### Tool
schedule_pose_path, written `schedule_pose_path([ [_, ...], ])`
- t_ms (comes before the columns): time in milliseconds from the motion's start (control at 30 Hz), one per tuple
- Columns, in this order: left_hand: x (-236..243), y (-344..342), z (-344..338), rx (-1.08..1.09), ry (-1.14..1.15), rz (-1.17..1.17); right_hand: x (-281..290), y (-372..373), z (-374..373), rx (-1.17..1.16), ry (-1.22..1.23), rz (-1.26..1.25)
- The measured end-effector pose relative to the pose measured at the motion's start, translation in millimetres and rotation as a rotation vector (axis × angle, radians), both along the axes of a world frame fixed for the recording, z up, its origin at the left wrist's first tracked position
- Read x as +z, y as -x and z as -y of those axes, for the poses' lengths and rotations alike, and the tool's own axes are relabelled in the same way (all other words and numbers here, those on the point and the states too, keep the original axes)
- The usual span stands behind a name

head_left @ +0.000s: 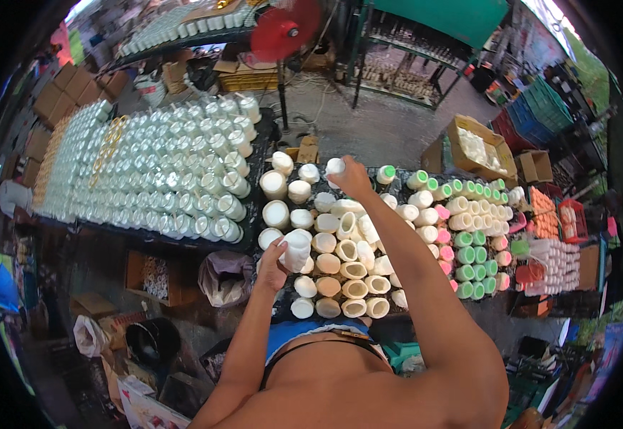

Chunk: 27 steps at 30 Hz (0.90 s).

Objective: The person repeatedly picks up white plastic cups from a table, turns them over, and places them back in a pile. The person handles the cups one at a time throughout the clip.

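My left hand (274,266) is closed round a lumpy white cylinder (297,252), which it holds over the near left part of the dark table. Farther off, my right hand (354,180) grips a smaller white cylinder (335,167) near the table's far edge. Whether that one is lifted or still standing, I cannot tell. Between and below my hands stand rows of cream hollow sleeves (354,270) with open tops, and round white-topped cylinders (276,214) line the left edge. Several loose white pieces lie among them, partly hidden by my right forearm.
Left of me, another table bears many glass jars (183,171) with sticks across them. Green-topped cylinders (472,261) and pink-topped ones (444,236) fill the table's right side. Beyond stand a red fan (283,32) and a carton of white pieces (479,146). A black bucket (153,342) sits lower left.
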<state>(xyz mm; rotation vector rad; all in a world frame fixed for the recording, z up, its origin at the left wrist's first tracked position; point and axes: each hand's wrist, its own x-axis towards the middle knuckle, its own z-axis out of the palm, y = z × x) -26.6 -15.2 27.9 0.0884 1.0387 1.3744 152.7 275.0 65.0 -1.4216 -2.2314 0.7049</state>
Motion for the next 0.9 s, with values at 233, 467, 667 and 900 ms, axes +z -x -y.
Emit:
schedule_pose_path([
  [233, 1.0, -1.6, 22.9, 0.025, 0.074, -0.161, -60.3, 9.8, -14.7, 0.054, 0.049, 0.294],
  [467, 1.6, -9.9, 11.4, -0.045, 0.015, -0.129, -56.9, -8.4, -18.3, 0.198, -0.169, 0.399],
  [667, 15.6, -25.2, -19.8, -0.085, -0.067, -0.108, -16.2, -16.4, 36.9, 0.121, 0.035, 0.084],
  [900, 14.8, -74.8, -59.1, -0.227, -0.199, -0.058, -14.3, -61.1, 189.5, -0.288, 0.970, -0.713],
])
